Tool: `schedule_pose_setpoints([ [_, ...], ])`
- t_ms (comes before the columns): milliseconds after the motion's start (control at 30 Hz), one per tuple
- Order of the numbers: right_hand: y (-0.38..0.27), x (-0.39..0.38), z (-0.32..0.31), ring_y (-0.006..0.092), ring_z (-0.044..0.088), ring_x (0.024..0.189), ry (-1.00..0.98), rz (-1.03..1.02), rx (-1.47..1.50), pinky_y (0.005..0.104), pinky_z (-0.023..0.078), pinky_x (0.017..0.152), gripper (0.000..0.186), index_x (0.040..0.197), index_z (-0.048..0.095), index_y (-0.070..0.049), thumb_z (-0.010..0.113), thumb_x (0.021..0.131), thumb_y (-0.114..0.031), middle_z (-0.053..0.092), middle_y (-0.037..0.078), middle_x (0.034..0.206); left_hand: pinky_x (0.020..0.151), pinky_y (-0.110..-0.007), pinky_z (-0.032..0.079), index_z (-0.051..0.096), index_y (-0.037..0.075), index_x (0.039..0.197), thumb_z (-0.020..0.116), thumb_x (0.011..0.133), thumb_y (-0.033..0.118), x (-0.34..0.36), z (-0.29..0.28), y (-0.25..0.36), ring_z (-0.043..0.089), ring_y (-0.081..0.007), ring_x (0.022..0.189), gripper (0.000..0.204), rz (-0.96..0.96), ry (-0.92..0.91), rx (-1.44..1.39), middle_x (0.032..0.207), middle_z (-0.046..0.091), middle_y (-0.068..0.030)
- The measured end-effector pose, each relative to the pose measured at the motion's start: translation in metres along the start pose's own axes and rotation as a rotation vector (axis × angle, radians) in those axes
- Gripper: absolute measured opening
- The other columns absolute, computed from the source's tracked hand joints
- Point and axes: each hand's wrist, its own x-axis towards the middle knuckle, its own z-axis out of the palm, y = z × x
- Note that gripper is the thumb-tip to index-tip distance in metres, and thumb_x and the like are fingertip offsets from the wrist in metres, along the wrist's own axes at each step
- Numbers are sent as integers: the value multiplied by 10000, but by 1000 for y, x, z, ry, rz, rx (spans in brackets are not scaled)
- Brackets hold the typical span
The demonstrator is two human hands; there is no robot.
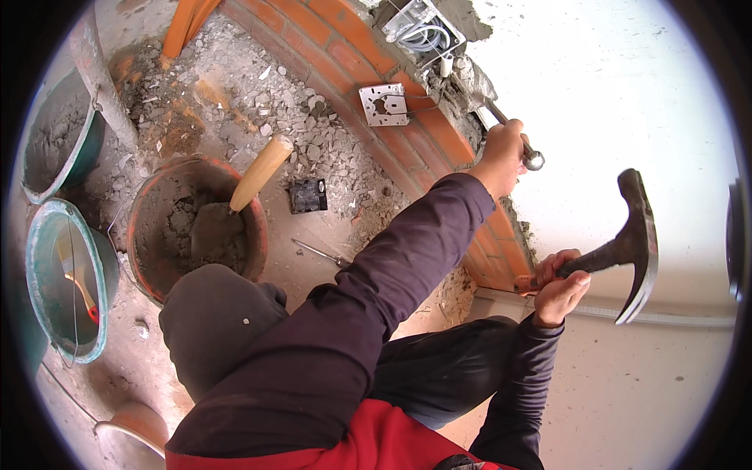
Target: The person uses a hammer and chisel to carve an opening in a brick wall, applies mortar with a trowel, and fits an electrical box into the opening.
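Observation:
My left hand (504, 159) is closed round a metal chisel (493, 114). The rounded butt of the chisel sticks out below the fist, and its far end reaches the rough, broken mortar (468, 84) at the wall's edge. My right hand (560, 286) grips the dark handle of a claw hammer (644, 239), held up apart from the chisel. Just beyond the chisel, an open electrical box (423, 31) with coiled grey cable is set in the mortar. A perforated metal plate (384, 105) lies against the brickwork (423, 145).
To the left stands a mortar bucket (141, 266) with a wooden-handled trowel (262, 172) in it. Teal buckets (35, 274) stand farther left, one holding a brush (82, 298). Rubble (313, 149), a small black box (308, 196) and a screwdriver (317, 252) lie on the floor.

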Motion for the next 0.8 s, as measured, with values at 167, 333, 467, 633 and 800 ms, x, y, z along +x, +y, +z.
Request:
schedule_pose_setpoints([
  [167, -13, -5, 15, 125, 362, 461, 54, -125, 107, 301, 351, 413, 843, 775, 424, -30, 432, 783, -873, 400, 37, 594, 406, -313, 237, 380, 149, 775, 452, 983, 182, -4, -1, 7, 309, -114, 417, 222, 22, -89, -52, 606, 385, 15],
  [333, 16, 4, 11, 135, 397, 496, -59, -459, 93, 290, 354, 442, 733, 816, 447, -43, 427, 884, -773, 422, 32, 627, 416, -313, 235, 378, 156, 735, 430, 986, 171, -9, 17, 11, 300, -112, 408, 258, -25, -46, -166, 568, 374, 19],
  [467, 27, 2, 6, 89, 412, 471, -222, 133, -210, 236, 312, 404, 546, 886, 474, -52, 371, 1026, -570, 451, 24, 609, 435, -304, 257, 370, 150, 683, 411, 985, 178, 2, 10, 11, 311, -114, 414, 306, 19, -159, -196, 555, 374, 10],
  [633, -2, 3, 15, 117, 405, 421, -62, -86, 22, 255, 325, 382, 728, 855, 502, -19, 359, 945, -727, 450, 37, 561, 439, -298, 267, 396, 114, 723, 399, 984, 195, 2, 26, 16, 319, -119, 422, 273, -21, -38, -180, 569, 381, -4],
  [800, 4, 20, 11, 126, 414, 434, -188, -25, -189, 271, 306, 379, 695, 714, 436, -49, 311, 985, -676, 441, 27, 559, 437, -300, 267, 395, 102, 745, 402, 966, 169, 3, 30, 12, 310, -118, 426, 232, -9, 9, -209, 572, 378, -6],
])
